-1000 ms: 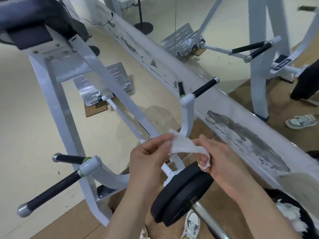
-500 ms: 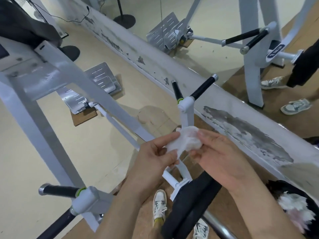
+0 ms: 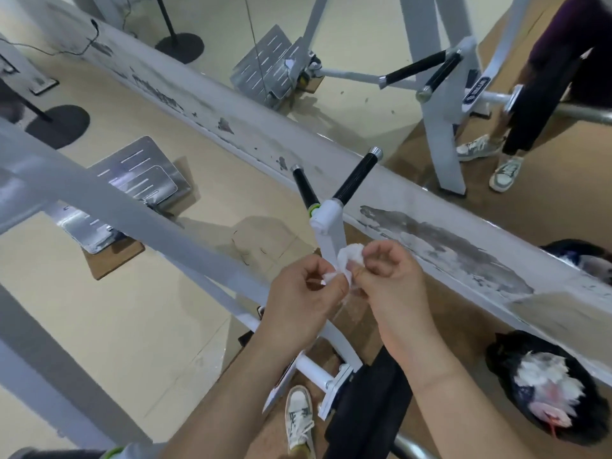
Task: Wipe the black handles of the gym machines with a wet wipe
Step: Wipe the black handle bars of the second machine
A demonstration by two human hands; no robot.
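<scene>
- L hand (image 3: 299,303) & R hand (image 3: 392,286) both pinch the balled wipe (image 3: 346,260), fingers curled.
- Wipe sits in front of white arm (image 3: 331,233), just below two black handles (image 3: 356,178), not touching them.

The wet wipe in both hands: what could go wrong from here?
The wet wipe is crumpled into a small wad, so it may cover little of the black handles. Left hand and right hand only pinch it; it could slip to the floor.

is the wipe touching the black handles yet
Apart. Head view: left hand and right hand pinch the wipe below the white bracket, short of the black handles.
</scene>
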